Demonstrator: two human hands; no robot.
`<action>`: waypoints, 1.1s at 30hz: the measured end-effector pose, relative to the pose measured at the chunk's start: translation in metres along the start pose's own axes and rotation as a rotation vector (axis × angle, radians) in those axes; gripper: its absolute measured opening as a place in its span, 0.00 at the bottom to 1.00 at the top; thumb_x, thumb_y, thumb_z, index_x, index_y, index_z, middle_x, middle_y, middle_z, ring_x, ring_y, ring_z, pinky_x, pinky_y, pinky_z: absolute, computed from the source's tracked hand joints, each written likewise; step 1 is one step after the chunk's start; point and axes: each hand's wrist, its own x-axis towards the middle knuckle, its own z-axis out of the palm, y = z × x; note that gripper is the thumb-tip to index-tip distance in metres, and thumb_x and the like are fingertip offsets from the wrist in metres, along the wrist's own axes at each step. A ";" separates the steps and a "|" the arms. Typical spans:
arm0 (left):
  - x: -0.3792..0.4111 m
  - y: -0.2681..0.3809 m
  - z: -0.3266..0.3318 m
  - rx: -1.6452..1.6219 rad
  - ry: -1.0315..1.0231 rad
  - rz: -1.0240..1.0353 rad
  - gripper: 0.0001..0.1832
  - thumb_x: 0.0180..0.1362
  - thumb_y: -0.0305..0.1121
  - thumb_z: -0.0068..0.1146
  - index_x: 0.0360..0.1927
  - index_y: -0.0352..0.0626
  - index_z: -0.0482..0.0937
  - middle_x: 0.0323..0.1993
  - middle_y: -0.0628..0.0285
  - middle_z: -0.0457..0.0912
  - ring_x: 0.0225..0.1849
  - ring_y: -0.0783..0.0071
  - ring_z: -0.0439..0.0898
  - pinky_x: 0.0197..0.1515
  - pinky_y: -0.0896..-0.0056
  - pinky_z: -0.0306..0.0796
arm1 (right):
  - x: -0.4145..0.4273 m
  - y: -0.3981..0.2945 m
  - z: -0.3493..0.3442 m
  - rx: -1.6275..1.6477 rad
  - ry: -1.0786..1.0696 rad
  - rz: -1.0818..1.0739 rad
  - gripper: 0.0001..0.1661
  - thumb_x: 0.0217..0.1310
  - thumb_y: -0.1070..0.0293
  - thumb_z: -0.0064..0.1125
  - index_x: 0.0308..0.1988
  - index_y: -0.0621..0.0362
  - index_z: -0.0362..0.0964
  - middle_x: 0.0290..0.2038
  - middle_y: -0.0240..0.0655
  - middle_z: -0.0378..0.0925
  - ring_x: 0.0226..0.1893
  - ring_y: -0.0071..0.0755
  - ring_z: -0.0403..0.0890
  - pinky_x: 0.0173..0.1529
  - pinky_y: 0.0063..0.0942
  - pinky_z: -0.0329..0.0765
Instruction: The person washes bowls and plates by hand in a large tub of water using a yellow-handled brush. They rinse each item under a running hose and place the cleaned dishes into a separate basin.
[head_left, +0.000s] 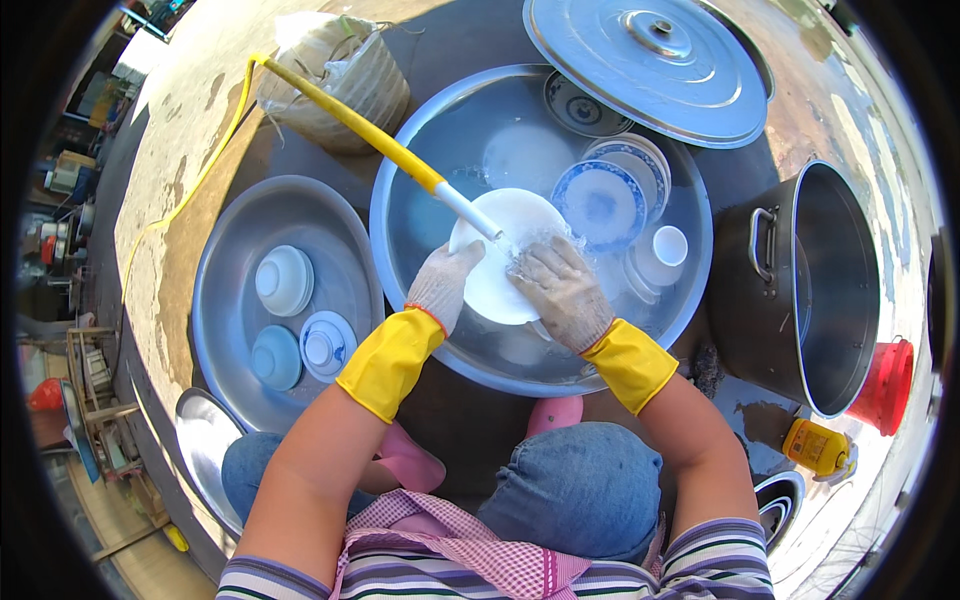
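Note:
My left hand (448, 285), in a white knit glove over a yellow rubber one, grips the left edge of a white plate (499, 281). On the plate's right side lies my gloved right hand (562, 289), fingers spread over its face. Water runs onto the plate from a white pipe end (469, 211) on a yellow hose (360, 124). Beneath is a large metal basin (390, 285) of water. Inside it, to the right, are blue-rimmed plates (600, 204), a white cup (669, 246) and a patterned dish (585, 105) partly under a metal lid (660, 60).
A second metal basin (214, 300) at the left holds several upturned bowls (281, 281). A deep metal pot (757, 300) lies tilted at the right, near a red bucket (885, 386) and a yellow bottle (814, 446). A filled woven sack (337, 90) stands behind the basins.

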 end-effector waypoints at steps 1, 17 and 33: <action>0.003 -0.001 -0.005 -0.071 0.016 -0.023 0.32 0.72 0.50 0.60 0.62 0.28 0.79 0.47 0.53 0.88 0.48 0.66 0.86 0.53 0.66 0.77 | 0.008 0.001 -0.016 -0.013 0.015 0.075 0.24 0.50 0.65 0.76 0.50 0.53 0.85 0.55 0.46 0.86 0.55 0.51 0.88 0.68 0.57 0.75; -0.005 -0.026 0.026 0.003 0.023 -0.055 0.31 0.71 0.45 0.59 0.65 0.26 0.77 0.52 0.52 0.87 0.54 0.65 0.84 0.58 0.66 0.76 | -0.001 -0.055 -0.004 0.348 -0.163 0.302 0.25 0.56 0.74 0.71 0.55 0.58 0.82 0.55 0.48 0.87 0.55 0.54 0.87 0.68 0.50 0.78; -0.023 -0.001 0.051 -0.246 -0.108 -0.131 0.34 0.77 0.53 0.57 0.72 0.34 0.71 0.59 0.52 0.80 0.66 0.59 0.80 0.70 0.57 0.75 | -0.044 0.020 -0.032 1.137 0.578 1.495 0.28 0.80 0.51 0.63 0.63 0.64 0.78 0.55 0.40 0.86 0.51 0.39 0.86 0.60 0.38 0.83</action>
